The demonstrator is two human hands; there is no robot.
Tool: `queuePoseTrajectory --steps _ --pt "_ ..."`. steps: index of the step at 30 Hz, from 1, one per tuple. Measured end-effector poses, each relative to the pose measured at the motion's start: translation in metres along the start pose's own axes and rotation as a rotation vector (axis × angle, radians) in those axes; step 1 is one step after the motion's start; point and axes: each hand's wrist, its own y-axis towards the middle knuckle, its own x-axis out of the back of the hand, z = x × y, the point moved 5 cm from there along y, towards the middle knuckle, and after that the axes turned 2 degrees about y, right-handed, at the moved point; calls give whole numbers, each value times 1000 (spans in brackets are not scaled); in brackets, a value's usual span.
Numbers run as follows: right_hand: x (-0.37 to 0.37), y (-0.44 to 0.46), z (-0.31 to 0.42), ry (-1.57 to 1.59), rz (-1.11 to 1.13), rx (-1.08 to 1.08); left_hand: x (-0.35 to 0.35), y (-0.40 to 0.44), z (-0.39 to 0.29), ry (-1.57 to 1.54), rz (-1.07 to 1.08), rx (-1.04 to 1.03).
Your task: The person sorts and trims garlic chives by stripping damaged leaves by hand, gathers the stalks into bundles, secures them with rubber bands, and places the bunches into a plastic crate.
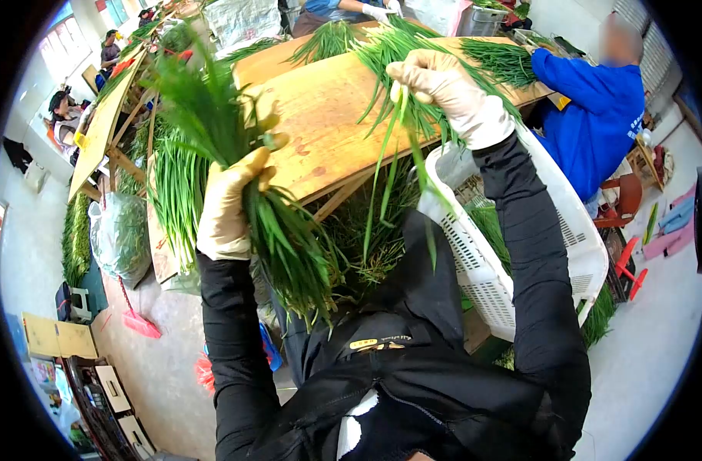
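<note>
My left hand (229,201), in a pale glove, is wrapped round the middle of a thick bunch of garlic chives (293,250). The bunch's upper end is blurred, and its other end hangs down over my lap. Over the right part of the wooden table (312,119), my right hand (452,96), gloved too, pinches a few loose chive stalks (399,127) by their pale ends. Their leaves dangle downward beside the table edge. Behind my right hand lies a pile of chives (389,58) on the boards.
A white plastic basket (485,296) stands under my right forearm. More chives (183,192) lie at the table's left side, above a filled plastic bag (120,234). A person in blue (597,107) sits at the right; another person's gloved hand (378,12) works across the table.
</note>
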Motion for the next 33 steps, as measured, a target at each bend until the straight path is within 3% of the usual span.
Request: queuePoseTrajectory --steps 3,5,7,11,13,14,15,18,20,21,23,27,29,31,33 --pt "-25 3 2 25 -71 23 -24 -3 7 44 -15 71" --pt "-41 5 1 60 -110 48 -41 -3 19 -98 83 169" --pt "-53 8 -1 89 -154 73 -51 -8 32 -237 91 421" --pt "-64 7 -1 37 -218 94 -57 -5 36 -164 61 451" --pt "-55 1 2 268 -210 27 -48 0 38 -149 147 384" --pt "-36 6 -8 210 -228 128 -45 2 31 -34 149 266" --pt "-23 4 -5 107 -290 64 -54 -3 20 -108 135 219" --pt "-27 3 -6 190 -208 81 -39 1 36 -111 191 313" --pt "-52 -2 -1 169 117 23 -40 3 37 0 221 298" --pt "-58 -2 -2 151 177 7 -40 3 38 0 224 300" --pt "-66 5 -9 89 224 7 -41 0 43 -35 250 419" --pt "-68 7 -13 51 218 1 -42 0 44 -47 282 362" --pt "-67 10 -13 18 92 165 -44 -3 43 -47 210 405" --pt "-68 9 -7 -111 83 136 -44 -4 45 -47 140 450" --pt "-70 9 -1 -606 83 196 -48 1 45 -38 191 441"
